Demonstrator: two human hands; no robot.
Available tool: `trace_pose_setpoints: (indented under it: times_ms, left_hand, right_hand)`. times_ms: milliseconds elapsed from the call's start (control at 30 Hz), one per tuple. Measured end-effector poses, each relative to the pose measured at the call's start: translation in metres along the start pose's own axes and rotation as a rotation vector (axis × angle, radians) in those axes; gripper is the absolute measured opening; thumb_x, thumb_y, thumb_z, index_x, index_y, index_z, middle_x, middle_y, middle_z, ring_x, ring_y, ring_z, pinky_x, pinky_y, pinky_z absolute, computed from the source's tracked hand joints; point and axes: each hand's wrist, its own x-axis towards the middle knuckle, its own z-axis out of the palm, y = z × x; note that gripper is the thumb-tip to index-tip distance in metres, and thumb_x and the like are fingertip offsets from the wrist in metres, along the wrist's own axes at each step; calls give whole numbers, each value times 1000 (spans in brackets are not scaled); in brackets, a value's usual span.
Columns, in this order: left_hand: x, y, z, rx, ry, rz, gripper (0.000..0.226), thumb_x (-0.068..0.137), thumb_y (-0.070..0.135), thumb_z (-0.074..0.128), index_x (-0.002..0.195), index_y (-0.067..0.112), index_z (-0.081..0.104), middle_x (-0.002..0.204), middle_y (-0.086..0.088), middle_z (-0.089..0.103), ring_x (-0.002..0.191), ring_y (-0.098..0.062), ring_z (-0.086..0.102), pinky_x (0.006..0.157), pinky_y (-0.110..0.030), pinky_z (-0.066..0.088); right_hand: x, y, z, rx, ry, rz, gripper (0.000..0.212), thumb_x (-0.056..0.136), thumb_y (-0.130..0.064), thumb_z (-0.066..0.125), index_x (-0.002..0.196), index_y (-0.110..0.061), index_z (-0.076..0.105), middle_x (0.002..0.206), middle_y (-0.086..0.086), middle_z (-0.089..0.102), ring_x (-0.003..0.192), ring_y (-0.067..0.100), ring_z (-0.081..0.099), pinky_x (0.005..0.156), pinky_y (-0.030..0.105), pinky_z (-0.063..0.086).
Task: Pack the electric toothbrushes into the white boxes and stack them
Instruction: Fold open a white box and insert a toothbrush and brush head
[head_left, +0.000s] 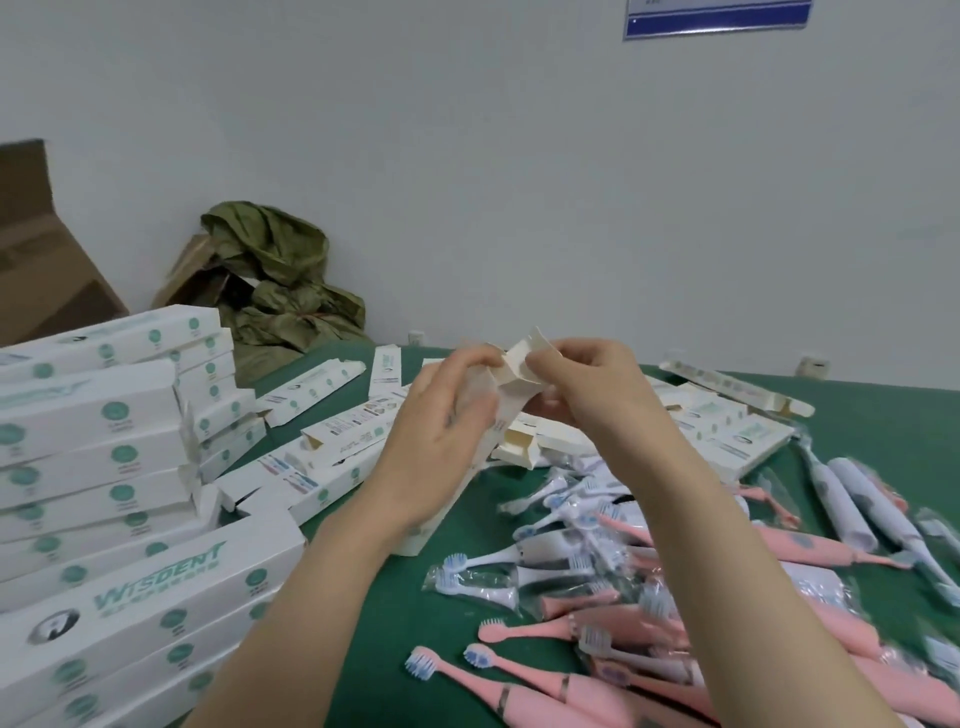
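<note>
Over green table (395, 597): left hand (441, 421), right hand (587, 387) grip open-ended white box (519, 371).

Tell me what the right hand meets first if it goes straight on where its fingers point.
The right hand points left, its fingers pinching a flap of the held white box. Pushing on, it would press into that open box end, then probably the left hand; depth is unclear.
</note>
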Motion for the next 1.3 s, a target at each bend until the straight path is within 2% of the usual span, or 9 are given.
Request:
trace_pose_setpoints:
  times_ms: [133, 200, 300, 500, 667, 733, 867, 1100, 1300]
  left_hand:
    - [15, 17, -3, -138, 128, -54, 29, 98, 48, 39, 90, 28, 58, 75, 19, 59, 69, 7, 50, 64, -10, 38]
    - [17, 20, -6, -158, 110, -71, 23, 88, 52, 55, 91, 29, 58, 79, 10, 58, 75, -6, 52, 70, -23, 42]
    - [11, 18, -11, -74, 5, -75, 35, 72, 51, 69, 102, 39, 55, 87, 23, 60, 79, 3, 55, 70, -14, 42]
    - [19, 17, -18, 37, 158, -9, 33, 81, 25, 72, 111, 29, 59, 97, 21, 58, 77, 5, 50, 76, -20, 38]
    - [39, 19, -39, -9, 313, -6, 35, 81, 31, 72, 114, 29, 59, 77, 18, 53, 72, -3, 44, 76, -19, 36]
    - [41, 13, -40, -9, 306, -18, 35, 79, 30, 74, 112, 29, 61, 77, 16, 52, 66, 5, 43, 72, -15, 35]
    - [39, 2, -33, 126, 272, -46, 36, 77, 27, 74, 110, 28, 60, 86, 21, 53, 74, 14, 47, 64, -3, 32]
    - [37, -7, -28, 195, 196, -91, 42, 74, 29, 76, 111, 31, 58, 92, 25, 53, 77, 18, 46, 61, 1, 31]
    - [36, -2, -33, 161, 244, -50, 42, 74, 27, 77, 112, 27, 59, 90, 26, 52, 76, 22, 44, 62, 1, 31]
  right_hand:
    - [-2, -3, -1, 83, -118, -56, 17, 91, -5, 55, 94, -3, 71, 84, 13, 72, 76, 19, 71, 76, 24, 57]
    - [-1, -3, -3, 132, -136, -46, 17, 92, -6, 55, 96, 2, 69, 70, 4, 68, 70, 15, 67, 83, 29, 57]
    - [1, -2, -5, 151, -146, -36, 19, 93, -6, 54, 95, 8, 66, 74, 9, 66, 72, 19, 63, 87, 34, 56]
    - [5, 6, -1, 403, -175, 52, 31, 100, -28, 46, 96, -2, 62, 80, 9, 72, 76, 17, 70, 75, 26, 58]
    - [1, 34, -14, -892, -344, -45, 16, 84, -8, 68, 76, -21, 63, 80, -6, 66, 70, 4, 64, 67, 19, 54]
    - [-2, 51, -2, -1114, -502, 28, 17, 81, -2, 68, 81, -19, 66, 92, -1, 66, 79, 15, 66, 77, 28, 57]
    - [-3, 70, 13, -1261, -651, 32, 35, 80, 3, 55, 103, -19, 71, 87, -5, 62, 85, 20, 60, 75, 33, 53]
    - [-4, 72, 10, -1327, -621, 110, 47, 80, 6, 58, 118, -20, 63, 120, 7, 56, 99, 28, 62, 84, 40, 54]
    - [2, 72, 1, -1301, -600, -11, 29, 84, -4, 63, 109, -19, 65, 110, 1, 61, 95, 19, 58, 78, 30, 48]
